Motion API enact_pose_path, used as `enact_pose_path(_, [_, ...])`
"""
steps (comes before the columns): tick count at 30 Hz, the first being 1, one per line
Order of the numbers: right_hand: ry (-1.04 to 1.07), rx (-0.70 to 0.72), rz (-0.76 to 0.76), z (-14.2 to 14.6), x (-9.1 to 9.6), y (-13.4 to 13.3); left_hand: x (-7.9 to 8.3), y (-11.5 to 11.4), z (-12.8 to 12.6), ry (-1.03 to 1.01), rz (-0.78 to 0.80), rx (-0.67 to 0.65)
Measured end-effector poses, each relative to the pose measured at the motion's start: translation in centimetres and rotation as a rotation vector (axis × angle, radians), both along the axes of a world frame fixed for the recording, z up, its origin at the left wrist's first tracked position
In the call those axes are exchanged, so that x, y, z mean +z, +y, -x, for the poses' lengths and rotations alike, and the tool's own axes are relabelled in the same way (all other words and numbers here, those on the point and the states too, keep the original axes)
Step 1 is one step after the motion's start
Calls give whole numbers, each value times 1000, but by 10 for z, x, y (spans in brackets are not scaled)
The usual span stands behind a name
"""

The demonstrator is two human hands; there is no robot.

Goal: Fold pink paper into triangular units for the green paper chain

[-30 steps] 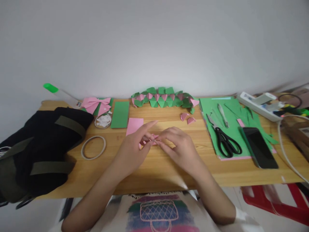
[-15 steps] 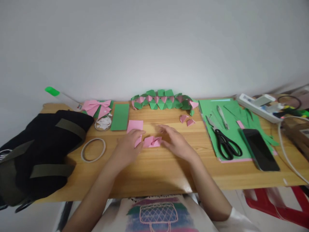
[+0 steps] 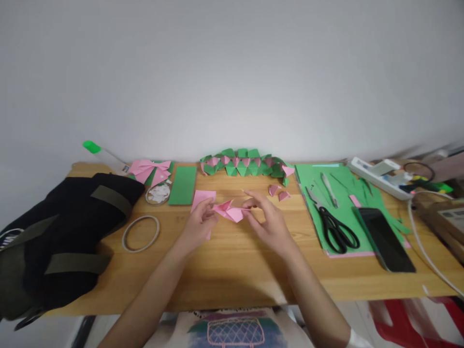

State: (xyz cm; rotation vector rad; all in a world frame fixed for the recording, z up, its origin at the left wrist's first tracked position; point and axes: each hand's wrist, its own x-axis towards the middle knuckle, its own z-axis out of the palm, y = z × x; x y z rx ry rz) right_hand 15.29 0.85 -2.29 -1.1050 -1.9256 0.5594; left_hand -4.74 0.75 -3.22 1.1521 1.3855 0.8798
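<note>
Being held just above the wooden table (image 3: 232, 280), near its middle, a folded pink paper (image 3: 229, 211) is pinched at both ends. Its left end is gripped by the left hand (image 3: 198, 223), whose thumb and fingertips are closed on the fold while the other fingers are curled loosely. Its right end is gripped by the right hand (image 3: 270, 222), the thumb and forefinger drawn together on the paper's tip and the remaining fingers spread slightly above it. A flat pink sheet (image 3: 203, 196) is partly covered by the left hand. Just beside it a green rectangle (image 3: 182, 185) is laid, and a tape ring (image 3: 140, 233) is seen further left, beside a black bag (image 3: 61, 237). A pink bow (image 3: 148, 169) and a green-and-pink folded chain (image 3: 246, 164) are set along the far edge. Two small pink pieces (image 3: 279, 192) are seen near the right hand. Scissors (image 3: 337, 229) and a phone (image 3: 386, 239) are placed on green sheets (image 3: 306, 176) well to the right
</note>
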Motion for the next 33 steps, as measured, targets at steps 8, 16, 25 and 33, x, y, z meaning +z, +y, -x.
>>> enact_pose_path(8, [-233, -8, -398, 8, 66, 14, 64, 16, -10, -581, 11, -55])
enact_pose_path(16, [-426, -133, -538, 17, 110, 5, 97, 20, -13, -662, -97, -69])
enact_pose_path(25, [-472, -150, -517, 15, 106, 7, 99, 22, -19, -601, -21, -66])
enact_pose_path(33, [-510, -162, -518, 13, 103, 4, 99, 22, -24, -568, 19, -58])
